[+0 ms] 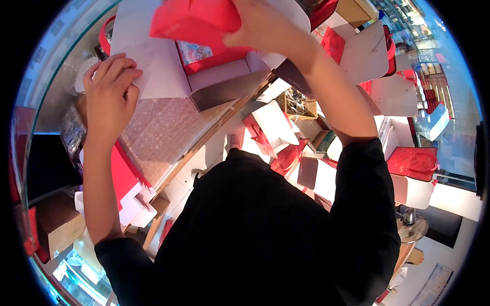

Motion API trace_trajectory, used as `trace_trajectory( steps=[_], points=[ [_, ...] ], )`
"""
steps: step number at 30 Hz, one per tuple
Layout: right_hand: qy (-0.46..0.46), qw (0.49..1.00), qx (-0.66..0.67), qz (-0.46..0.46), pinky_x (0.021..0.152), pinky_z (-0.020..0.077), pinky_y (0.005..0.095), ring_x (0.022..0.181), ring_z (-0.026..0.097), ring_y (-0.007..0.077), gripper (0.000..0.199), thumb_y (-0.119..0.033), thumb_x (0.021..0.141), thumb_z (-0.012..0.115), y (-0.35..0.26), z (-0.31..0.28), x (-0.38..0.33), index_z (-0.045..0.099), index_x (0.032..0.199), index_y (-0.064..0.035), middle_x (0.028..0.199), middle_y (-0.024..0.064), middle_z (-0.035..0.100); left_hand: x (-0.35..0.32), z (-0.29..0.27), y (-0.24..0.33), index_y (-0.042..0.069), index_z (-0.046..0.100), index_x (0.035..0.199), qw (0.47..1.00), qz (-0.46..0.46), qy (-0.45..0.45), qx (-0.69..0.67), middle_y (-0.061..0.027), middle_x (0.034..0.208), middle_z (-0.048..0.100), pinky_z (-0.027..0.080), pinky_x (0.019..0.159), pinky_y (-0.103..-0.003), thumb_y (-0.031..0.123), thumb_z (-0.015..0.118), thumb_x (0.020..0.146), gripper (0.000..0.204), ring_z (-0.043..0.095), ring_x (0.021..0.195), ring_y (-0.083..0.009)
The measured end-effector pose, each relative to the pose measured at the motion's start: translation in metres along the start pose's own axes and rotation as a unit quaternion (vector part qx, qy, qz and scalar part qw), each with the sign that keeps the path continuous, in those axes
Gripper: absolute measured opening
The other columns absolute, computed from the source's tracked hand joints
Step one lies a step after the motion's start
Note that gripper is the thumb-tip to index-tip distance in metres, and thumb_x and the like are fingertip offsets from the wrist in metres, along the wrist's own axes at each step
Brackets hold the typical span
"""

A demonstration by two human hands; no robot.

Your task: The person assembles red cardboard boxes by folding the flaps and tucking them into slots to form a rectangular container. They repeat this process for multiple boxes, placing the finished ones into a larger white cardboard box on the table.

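My right hand (255, 25) grips a bright red box-shaped item (196, 20), slightly blurred, above an open carton. The carton (227, 92) has a dark outside and a pale inside. Within it lie something red and a clear-wrapped piece with blue and white print (194, 52). A broad white lid panel (148, 66) stretches left from the carton. My left hand (109, 84) is at this panel's left edge, its fingers loosely bent and apart, with nothing seen in them. Whether its fingertips press on the panel I cannot tell.
The carton rests on a brown tabletop (163, 125). Red and white folders or bags (125, 178) lie near my left forearm. Several open white boxes (275, 122) with red bags stand on the right. A brown cardboard box (61, 224) sits at the lower left.
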State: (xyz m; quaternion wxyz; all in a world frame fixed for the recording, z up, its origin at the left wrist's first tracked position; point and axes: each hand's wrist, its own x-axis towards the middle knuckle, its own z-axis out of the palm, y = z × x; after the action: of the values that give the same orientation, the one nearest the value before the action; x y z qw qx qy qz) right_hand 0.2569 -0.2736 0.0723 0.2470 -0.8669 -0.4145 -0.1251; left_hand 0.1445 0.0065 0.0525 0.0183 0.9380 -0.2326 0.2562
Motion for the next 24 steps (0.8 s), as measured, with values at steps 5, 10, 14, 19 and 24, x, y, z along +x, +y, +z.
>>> trace_trajectory(
  steps=[5,10,14,19,24],
  points=[
    [-0.123,0.991,-0.045,-0.013,0.083,0.0476,0.0424,0.104,0.054,0.0352,0.068,-0.023,0.064,0.074,-0.029,-0.025,0.027,0.044,0.123,-0.0091,0.111,0.0188,0.054,0.008,-0.004,0.005,0.005,0.063,0.082,1.0,0.021,0.016,0.001,-0.0052,0.097,0.06,0.033,0.096,-0.04,0.003,0.053,0.071,0.015,0.055,0.106,-0.0215],
    [-0.229,0.946,-0.227,-0.03,0.082,0.0476,0.0427,0.105,0.053,0.0342,0.068,-0.024,0.064,0.075,-0.022,0.003,0.03,0.045,0.124,-0.0101,0.111,0.0175,0.054,0.006,0.0,0.002,0.005,0.061,0.082,0.999,0.023,0.025,-0.024,-0.0067,0.097,0.059,0.034,0.095,-0.039,0.002,0.053,0.071,0.014,0.055,0.105,-0.0239],
    [-0.216,0.924,-0.311,-0.05,0.082,0.0476,0.043,0.105,0.053,0.0334,0.069,-0.025,0.064,0.075,-0.012,0.033,0.007,0.045,0.124,-0.011,0.111,0.0164,0.054,0.007,0.001,0.005,0.004,0.061,0.082,0.998,0.032,0.04,-0.028,-0.0068,0.098,0.059,0.034,0.094,-0.039,0.002,0.053,0.071,0.013,0.055,0.106,-0.0244],
    [-0.284,0.925,-0.25,-0.017,0.087,0.0441,0.0451,0.114,0.046,0.0327,0.068,-0.034,0.072,0.071,-0.004,0.052,-0.013,0.042,0.132,-0.0183,0.119,0.0169,0.049,0.01,0.002,0.007,0.004,0.061,0.082,0.998,0.035,0.046,-0.028,-0.007,0.098,0.059,0.034,0.094,-0.038,0.002,0.053,0.071,0.013,0.054,0.107,-0.0246],
    [-0.313,0.944,-0.107,0.018,0.1,0.0345,0.0476,0.128,0.034,0.0379,0.063,-0.037,0.084,0.061,0.024,0.077,-0.031,0.035,0.139,-0.0217,0.139,0.0223,0.033,0.008,0.004,0.006,0.004,0.061,0.082,0.999,0.029,0.04,-0.02,-0.0071,0.099,0.059,0.035,0.093,-0.038,0.001,0.054,0.07,0.014,0.054,0.107,-0.0249]
  ],
)
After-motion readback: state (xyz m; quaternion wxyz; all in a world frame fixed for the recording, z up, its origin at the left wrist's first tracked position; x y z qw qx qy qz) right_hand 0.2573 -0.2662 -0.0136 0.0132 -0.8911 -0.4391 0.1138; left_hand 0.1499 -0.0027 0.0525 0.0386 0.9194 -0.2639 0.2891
